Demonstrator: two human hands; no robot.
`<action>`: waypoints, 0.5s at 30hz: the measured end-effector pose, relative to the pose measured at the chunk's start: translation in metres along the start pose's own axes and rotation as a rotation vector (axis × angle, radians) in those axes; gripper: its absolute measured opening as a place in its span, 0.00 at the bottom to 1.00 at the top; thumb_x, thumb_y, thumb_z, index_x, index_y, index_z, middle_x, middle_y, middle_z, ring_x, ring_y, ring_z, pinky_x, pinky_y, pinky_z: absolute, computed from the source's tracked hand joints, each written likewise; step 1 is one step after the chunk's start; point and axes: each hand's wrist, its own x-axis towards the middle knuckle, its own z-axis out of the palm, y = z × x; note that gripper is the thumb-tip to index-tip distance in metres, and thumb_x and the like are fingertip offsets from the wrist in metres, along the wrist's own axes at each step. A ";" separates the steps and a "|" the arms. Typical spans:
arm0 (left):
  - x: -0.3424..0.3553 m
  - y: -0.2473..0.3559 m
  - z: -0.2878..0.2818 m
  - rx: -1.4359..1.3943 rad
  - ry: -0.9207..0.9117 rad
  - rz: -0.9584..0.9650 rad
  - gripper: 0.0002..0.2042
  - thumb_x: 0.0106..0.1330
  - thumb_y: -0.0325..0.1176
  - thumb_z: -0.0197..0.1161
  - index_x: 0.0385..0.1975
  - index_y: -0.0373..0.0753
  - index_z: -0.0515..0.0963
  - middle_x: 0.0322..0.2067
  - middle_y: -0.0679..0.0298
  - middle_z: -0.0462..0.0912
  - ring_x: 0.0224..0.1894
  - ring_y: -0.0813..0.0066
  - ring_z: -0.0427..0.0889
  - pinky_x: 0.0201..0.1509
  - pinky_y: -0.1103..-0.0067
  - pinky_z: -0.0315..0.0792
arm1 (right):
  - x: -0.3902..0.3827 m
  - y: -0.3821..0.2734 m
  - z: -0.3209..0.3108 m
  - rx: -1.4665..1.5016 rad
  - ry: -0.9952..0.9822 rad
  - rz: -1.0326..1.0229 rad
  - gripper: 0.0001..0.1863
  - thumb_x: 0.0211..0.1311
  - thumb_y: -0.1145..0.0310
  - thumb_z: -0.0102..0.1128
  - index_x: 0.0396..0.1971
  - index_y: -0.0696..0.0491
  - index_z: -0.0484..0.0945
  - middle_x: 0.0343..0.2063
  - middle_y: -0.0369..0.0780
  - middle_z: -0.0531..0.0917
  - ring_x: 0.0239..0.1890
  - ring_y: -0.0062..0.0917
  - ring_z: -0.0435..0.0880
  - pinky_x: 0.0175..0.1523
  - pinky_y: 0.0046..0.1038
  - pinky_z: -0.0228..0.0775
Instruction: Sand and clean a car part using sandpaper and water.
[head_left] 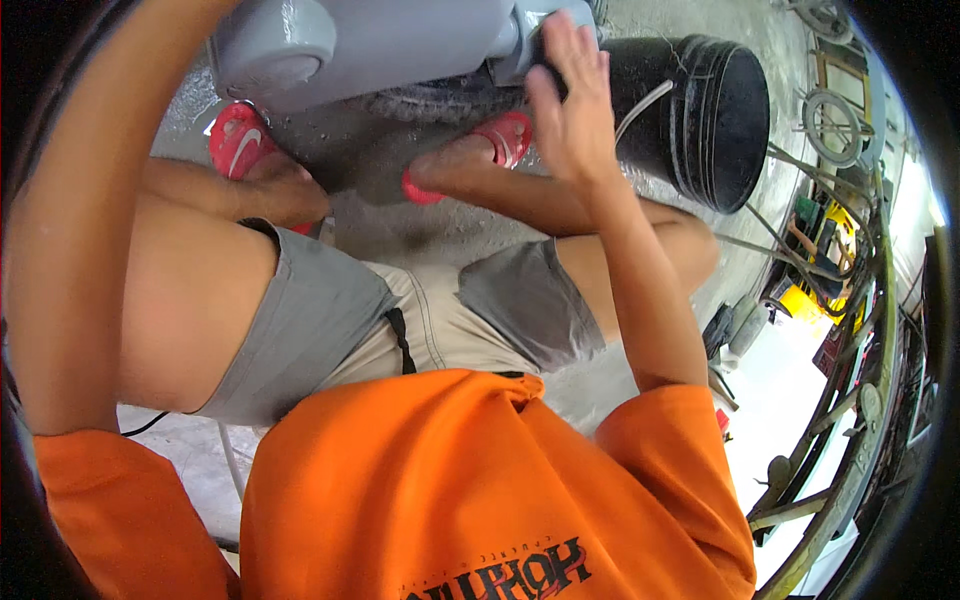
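Observation:
My right hand (582,120) is raised at the right end of a wet grey vehicle bumper (410,45), with thumb and fingers apart. Nothing shows in its grasp, and I cannot tell whether the fingertips touch the bumper. My left arm (75,240) reaches up past the top edge, so the left hand is out of sight. Under the bumper a dark tyre (440,104) is partly visible. Close beside my right hand stands a black bucket (735,125) with a wire handle and a pale grip (645,110).
My feet in red slides (240,142) are on the wet concrete floor (375,225), below the bumper. On the right are a metal railing (875,360), a round wheel-like ring (833,127) and another person (825,255) near something yellow. A thin cable (146,425) runs at lower left.

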 end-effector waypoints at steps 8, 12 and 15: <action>0.002 0.004 -0.006 0.061 0.001 -0.042 0.23 0.61 0.51 0.67 0.29 0.31 0.84 0.30 0.41 0.85 0.36 0.43 0.86 0.45 0.59 0.77 | -0.002 -0.007 -0.005 -0.019 -0.010 -0.029 0.33 0.72 0.59 0.52 0.75 0.51 0.62 0.76 0.42 0.64 0.78 0.49 0.57 0.80 0.53 0.41; 0.003 0.004 -0.006 0.026 -0.039 -0.068 0.23 0.60 0.52 0.67 0.29 0.31 0.84 0.31 0.42 0.86 0.36 0.44 0.86 0.46 0.59 0.78 | -0.002 -0.004 0.000 0.002 0.134 0.190 0.33 0.73 0.58 0.52 0.75 0.49 0.63 0.76 0.41 0.65 0.79 0.47 0.54 0.80 0.54 0.36; 0.004 0.002 0.000 0.071 -0.017 -0.077 0.23 0.60 0.52 0.66 0.30 0.31 0.85 0.31 0.42 0.86 0.36 0.44 0.86 0.46 0.59 0.78 | 0.013 -0.005 0.003 0.053 0.041 0.073 0.32 0.72 0.58 0.52 0.74 0.48 0.64 0.76 0.40 0.64 0.79 0.49 0.53 0.79 0.57 0.35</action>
